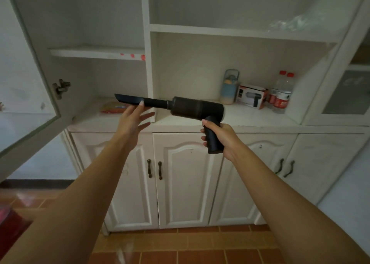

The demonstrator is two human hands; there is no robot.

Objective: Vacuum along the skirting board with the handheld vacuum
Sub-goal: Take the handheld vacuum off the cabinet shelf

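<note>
Gripping the handheld vacuum [197, 107], the right hand [220, 137] held it level; the open-fingered left hand [132, 119] touched its nozzle [130, 99]. Setup, likely; lowering to the skirting board [34, 183] remained.

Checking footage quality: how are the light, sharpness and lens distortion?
Head view: dim, flat light, no hard shadows; the wide lens bows the cabinet and its open door; left hand slightly soft by the handheld vacuum; faint glare on the floor tiles.
</note>
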